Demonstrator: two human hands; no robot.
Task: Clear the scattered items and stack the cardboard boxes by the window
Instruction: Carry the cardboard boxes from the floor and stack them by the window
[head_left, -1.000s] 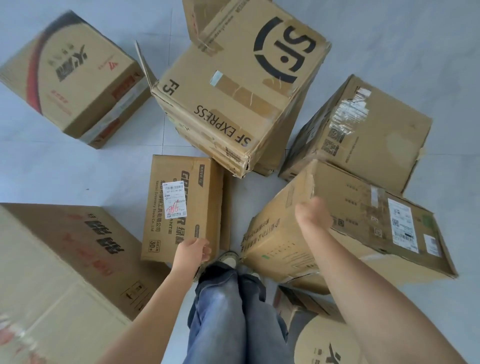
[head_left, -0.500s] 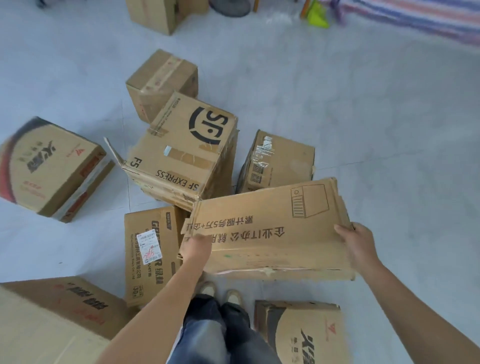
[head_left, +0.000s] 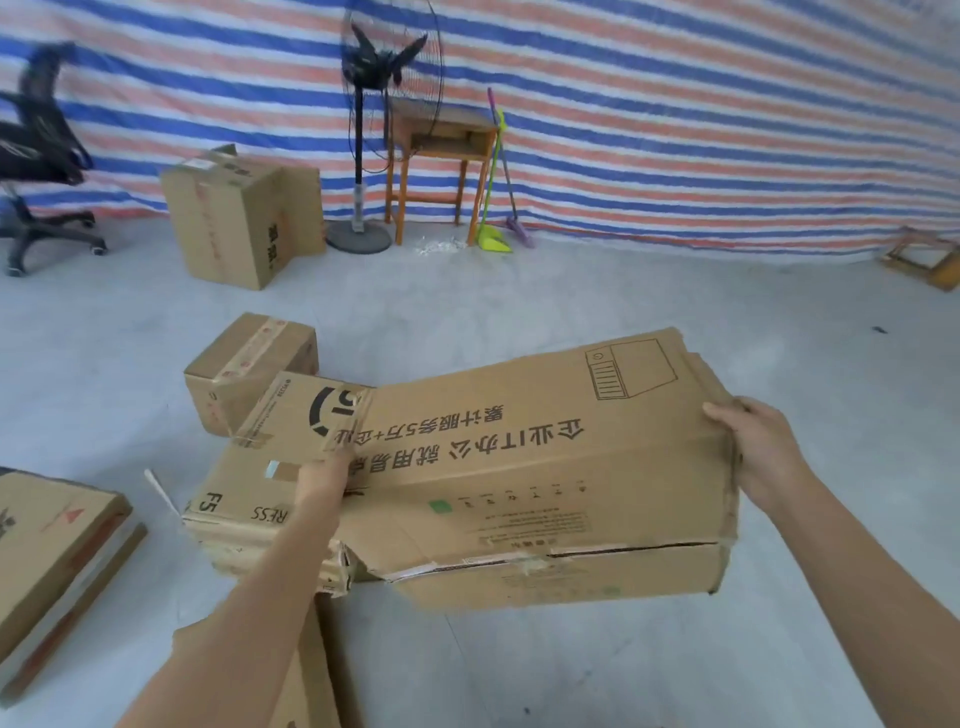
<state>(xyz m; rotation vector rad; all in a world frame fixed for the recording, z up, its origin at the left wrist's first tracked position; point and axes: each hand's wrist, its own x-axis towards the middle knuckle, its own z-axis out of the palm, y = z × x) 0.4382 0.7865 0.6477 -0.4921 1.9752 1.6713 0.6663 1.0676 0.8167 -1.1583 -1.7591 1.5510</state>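
At the bottom edge of the view, a flat box (head_left: 306, 680) lies on the floor (head_left: 519, 291) under the left forearm, mostly hidden. Above it both hands hold a long box (head_left: 545, 467) clear of the floor, printed face up and tilted, right end higher. The left hand (head_left: 322, 480) grips its left end with the fingers bent against the cardboard and the tips out of sight. The right hand (head_left: 763, 452) clasps the right end, thumb on the top face and fingers wrapped round the edge. The near side of the long box is torn along a seam. To the left, a red-marked box (head_left: 52, 540) lies flat at the view's left edge. Just behind the left hand sits the SF box (head_left: 244, 488), partly covered by the long box, with a loose flap at its left corner. A small taped box (head_left: 249, 364) stands touching it on the far side. Farther off, near the far edge of the floor, stands a tall box (head_left: 234, 223), with a black chair (head_left: 36, 150) to its left and a fan (head_left: 363, 156) just to its right. Beside the fan is a wooden stool (head_left: 441, 140), and a broom (head_left: 506, 182) and green dustpan (head_left: 493, 241) lean against it. A striped tarp (head_left: 701, 114) closes the back, with a wooden frame (head_left: 924, 257) on the floor at its right.
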